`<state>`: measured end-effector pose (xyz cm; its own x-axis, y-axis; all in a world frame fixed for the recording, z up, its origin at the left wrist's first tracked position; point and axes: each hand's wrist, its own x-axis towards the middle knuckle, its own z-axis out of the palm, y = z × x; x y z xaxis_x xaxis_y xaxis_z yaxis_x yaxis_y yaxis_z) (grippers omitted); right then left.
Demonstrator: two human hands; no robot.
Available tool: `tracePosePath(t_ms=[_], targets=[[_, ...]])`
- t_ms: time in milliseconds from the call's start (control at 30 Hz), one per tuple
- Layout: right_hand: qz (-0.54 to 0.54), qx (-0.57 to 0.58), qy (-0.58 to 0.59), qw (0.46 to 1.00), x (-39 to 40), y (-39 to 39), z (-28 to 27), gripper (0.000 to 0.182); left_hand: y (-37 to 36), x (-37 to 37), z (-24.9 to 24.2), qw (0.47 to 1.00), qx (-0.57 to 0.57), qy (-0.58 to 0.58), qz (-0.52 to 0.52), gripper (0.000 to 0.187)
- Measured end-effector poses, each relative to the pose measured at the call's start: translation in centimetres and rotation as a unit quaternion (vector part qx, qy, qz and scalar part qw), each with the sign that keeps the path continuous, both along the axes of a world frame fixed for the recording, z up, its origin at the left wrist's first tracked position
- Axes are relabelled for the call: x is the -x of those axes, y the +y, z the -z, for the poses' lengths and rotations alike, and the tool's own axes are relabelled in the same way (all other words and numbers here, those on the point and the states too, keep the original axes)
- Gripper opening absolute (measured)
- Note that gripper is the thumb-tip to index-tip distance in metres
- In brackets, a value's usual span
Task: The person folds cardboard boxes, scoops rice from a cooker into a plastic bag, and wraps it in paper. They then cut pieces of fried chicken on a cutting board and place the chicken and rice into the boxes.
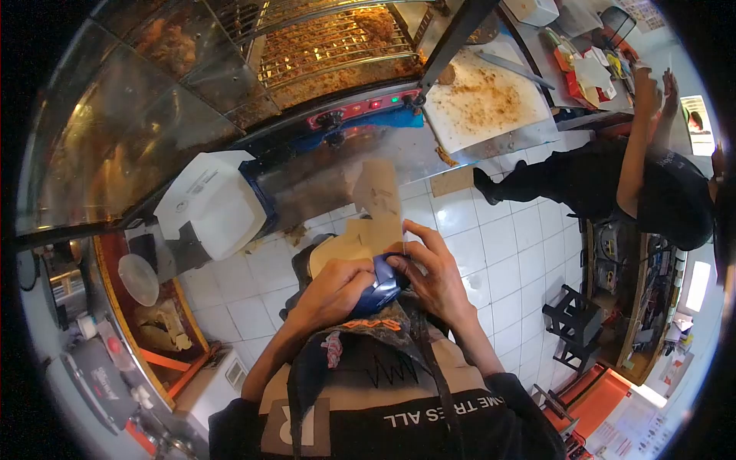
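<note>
In front of my waist, my left hand (335, 290) is closed around a small, shiny dark blue folded item (377, 290). From the other side, my right hand (438, 277) grips the same item, its thumb pressed on the top edge and its index finger raised beside some beige paper. That beige paper (349, 247) spreads out just beyond my knuckles, and a taller brown strip (378, 189) stands up from it. What kind of thing the blue item is, I cannot tell. My apron (360, 360) hangs close below both hands.
Ahead is a heated display cabinet (366, 106) with fried food on racks. A white crumb-covered cutting board (491, 100) with a knife (515, 70) lies right of it. A white box (211, 203) sits left. Another person (652, 180) stands at right, near black stools (573, 326).
</note>
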<state>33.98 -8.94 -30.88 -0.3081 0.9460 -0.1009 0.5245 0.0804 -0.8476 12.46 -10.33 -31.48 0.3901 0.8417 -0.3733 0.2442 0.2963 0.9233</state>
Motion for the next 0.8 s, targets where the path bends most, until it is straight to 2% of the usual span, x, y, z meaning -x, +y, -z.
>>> tracePosePath(t_ms=[67,233,300,367,433,500,567,633,700,800], targets=[[-0.001,-0.022,-0.017,1.000,-0.1,0.2,0.2,0.021,0.1,0.1,0.2,1.000,0.014,0.008,0.018,0.025],[0.004,0.040,0.061,0.997,-0.7,0.0,0.7,0.019,0.4,0.5,0.0,0.995,0.049,0.045,0.069,0.026],[-0.004,0.028,0.067,0.997,-0.7,-0.2,1.0,0.018,0.3,0.3,0.1,0.997,0.072,-0.015,0.019,0.025],[-0.013,0.019,0.073,0.997,-0.5,-0.5,1.1,0.018,0.4,0.6,0.7,0.995,0.089,-0.034,0.025,0.026],[-0.015,0.016,0.055,0.998,-0.2,-0.3,0.9,0.017,0.4,0.7,1.8,0.993,0.103,-0.052,0.032,0.026],[-0.028,0.015,0.020,0.999,-0.6,-0.2,0.6,0.015,0.2,0.6,2.8,0.998,0.016,-0.019,0.049,0.025],[-0.037,0.015,-0.015,0.999,-0.9,-0.2,-0.1,0.014,0.2,0.3,2.5,0.999,0.009,-0.014,0.035,0.025],[-0.070,-0.082,-0.135,0.985,-1.1,0.0,-1.0,0.013,0.3,0.0,2.0,1.000,0.004,-0.010,0.020,0.024],[-0.066,-0.082,-0.108,0.989,-1.0,-0.1,-0.8,0.014,0.7,-0.1,1.5,0.996,0.051,0.044,0.064,0.024],[-0.066,-0.051,-0.054,0.995,-0.9,-0.6,-0.3,0.015,0.6,-0.6,0.5,0.998,0.028,0.015,0.051,0.025]])
